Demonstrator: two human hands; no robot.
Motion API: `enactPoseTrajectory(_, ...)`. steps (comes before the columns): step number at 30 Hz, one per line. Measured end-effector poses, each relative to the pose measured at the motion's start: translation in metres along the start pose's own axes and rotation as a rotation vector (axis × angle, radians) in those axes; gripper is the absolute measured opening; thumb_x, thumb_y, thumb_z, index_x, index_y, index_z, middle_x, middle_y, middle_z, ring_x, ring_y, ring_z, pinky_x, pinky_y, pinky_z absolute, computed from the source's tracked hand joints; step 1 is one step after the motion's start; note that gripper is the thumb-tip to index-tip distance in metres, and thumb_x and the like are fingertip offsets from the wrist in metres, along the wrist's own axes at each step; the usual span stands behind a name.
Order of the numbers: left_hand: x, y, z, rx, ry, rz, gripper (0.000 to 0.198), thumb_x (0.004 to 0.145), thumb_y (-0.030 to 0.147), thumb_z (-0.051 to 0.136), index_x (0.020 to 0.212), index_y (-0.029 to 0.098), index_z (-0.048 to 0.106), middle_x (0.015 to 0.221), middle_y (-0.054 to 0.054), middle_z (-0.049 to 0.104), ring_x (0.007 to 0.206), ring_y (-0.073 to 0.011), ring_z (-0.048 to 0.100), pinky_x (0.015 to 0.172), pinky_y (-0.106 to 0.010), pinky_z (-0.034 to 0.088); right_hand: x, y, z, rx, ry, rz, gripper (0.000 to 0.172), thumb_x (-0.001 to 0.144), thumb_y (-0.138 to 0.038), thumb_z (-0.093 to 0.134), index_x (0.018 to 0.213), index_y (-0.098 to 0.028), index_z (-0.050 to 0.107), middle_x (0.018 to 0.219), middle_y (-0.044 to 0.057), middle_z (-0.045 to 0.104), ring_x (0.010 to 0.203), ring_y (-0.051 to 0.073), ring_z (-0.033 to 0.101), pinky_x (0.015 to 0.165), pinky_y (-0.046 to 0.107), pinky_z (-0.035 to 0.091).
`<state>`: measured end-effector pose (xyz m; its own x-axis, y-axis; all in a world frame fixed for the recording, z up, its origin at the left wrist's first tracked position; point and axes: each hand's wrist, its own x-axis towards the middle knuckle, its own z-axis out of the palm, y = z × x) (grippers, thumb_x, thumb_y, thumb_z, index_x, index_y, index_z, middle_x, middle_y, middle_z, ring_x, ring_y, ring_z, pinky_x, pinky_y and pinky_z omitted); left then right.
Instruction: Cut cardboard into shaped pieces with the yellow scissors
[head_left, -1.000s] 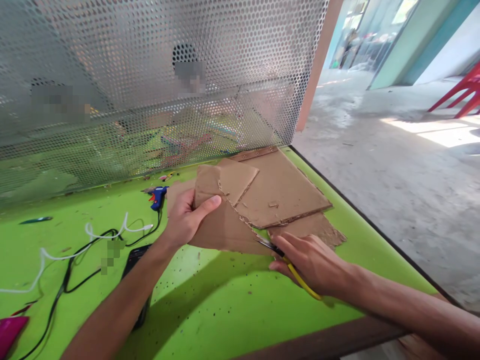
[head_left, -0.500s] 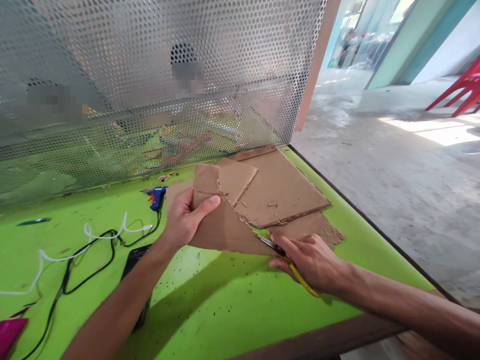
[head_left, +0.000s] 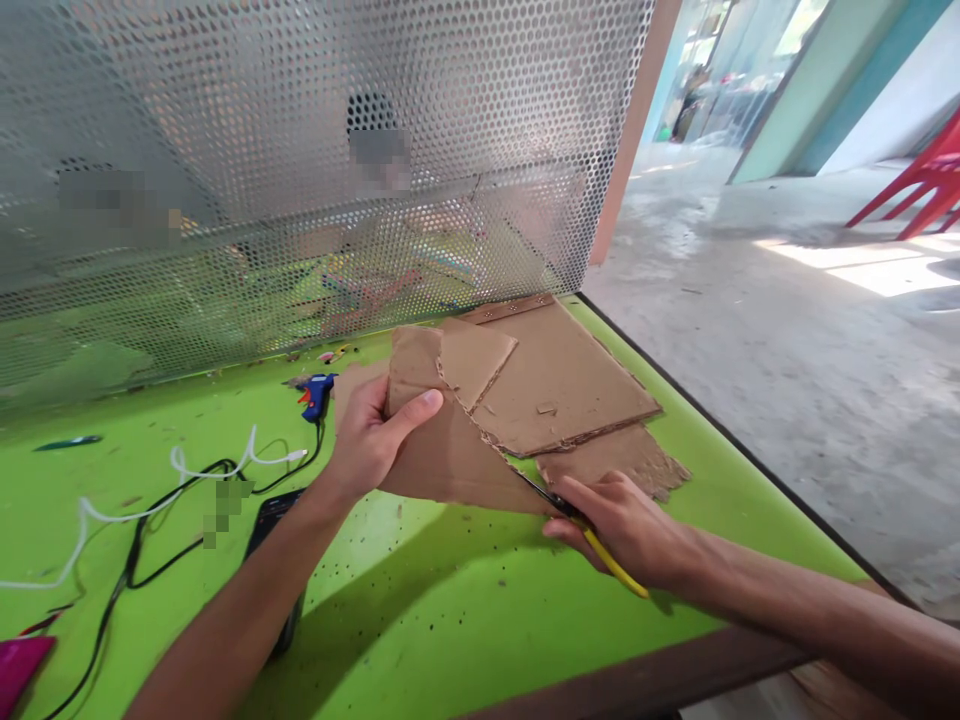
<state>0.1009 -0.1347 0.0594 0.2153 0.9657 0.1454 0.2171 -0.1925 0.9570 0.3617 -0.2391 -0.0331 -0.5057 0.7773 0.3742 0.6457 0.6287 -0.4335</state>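
Scissors (head_left: 613,563) in grasp of right hand (head_left: 628,525), apparently trimming edge of cardboard (head_left: 450,455) pinched in left hand (head_left: 373,438), seemingly calling next for a steady hold.

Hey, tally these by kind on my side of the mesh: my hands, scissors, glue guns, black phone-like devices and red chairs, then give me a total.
Hands, left hand and right hand: 2
Scissors: 1
Glue gun: 1
Black phone-like device: 1
Red chair: 1
Total: 6
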Motion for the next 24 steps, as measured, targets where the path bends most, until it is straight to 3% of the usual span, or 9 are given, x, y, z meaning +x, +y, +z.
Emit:
enactPoseTrajectory(5, 0.001, -0.002, 0.002, 0.010, -0.033, 0.027, 0.032, 0.078, 0.047, 0.076, 0.094, 0.019, 0.075, 0.096, -0.005, 0.078, 0.087, -0.0247, 0.071, 0.072, -0.031, 0.056, 0.006, -0.002, -0.009, 0.028, -0.092, 0.029, 0.044, 0.108, -0.052, 0.030, 0.092, -0.017, 0.052, 0.058, -0.003, 0.054, 0.041, 0.009, 0.039, 0.047, 0.027, 0.021)
enactPoseTrajectory(8, 0.000, -0.003, 0.004, 0.032, -0.056, 0.023, 0.031, 0.080, 0.046, 0.074, 0.094, 0.019, 0.075, 0.098, -0.006, 0.078, 0.090, -0.0256, 0.071, 0.074, -0.031, 0.056, 0.008, -0.003, -0.015, 0.040, -0.142, 0.037, 0.046, 0.107, -0.054, 0.030, 0.093, -0.017, 0.052, 0.061, -0.001, 0.056, 0.044, 0.011, 0.044, 0.049, 0.028, 0.022)
enactPoseTrajectory(17, 0.002, -0.004, 0.001, 0.016, -0.023, -0.030, 0.031, 0.076, 0.050, 0.077, 0.089, 0.022, 0.075, 0.092, -0.005, 0.078, 0.087, -0.0266, 0.071, 0.070, -0.033, 0.057, 0.011, -0.006, -0.027, 0.246, -0.200, 0.225, 0.034, 0.102, -0.051, 0.049, 0.100, -0.017, 0.054, 0.070, 0.002, 0.066, 0.052, 0.013, 0.054, 0.051, 0.025, 0.036)
enactPoseTrajectory(24, 0.002, 0.002, 0.002, -0.019, -0.010, -0.047, 0.030, 0.074, 0.048, 0.078, 0.088, 0.022, 0.075, 0.087, -0.004, 0.078, 0.082, -0.0255, 0.071, 0.068, -0.032, 0.056, 0.014, -0.005, -0.032, 0.408, -0.163, 0.267, 0.031, 0.103, -0.045, 0.049, 0.113, -0.016, 0.053, 0.087, 0.005, 0.069, 0.068, 0.013, 0.062, 0.064, 0.026, 0.048)
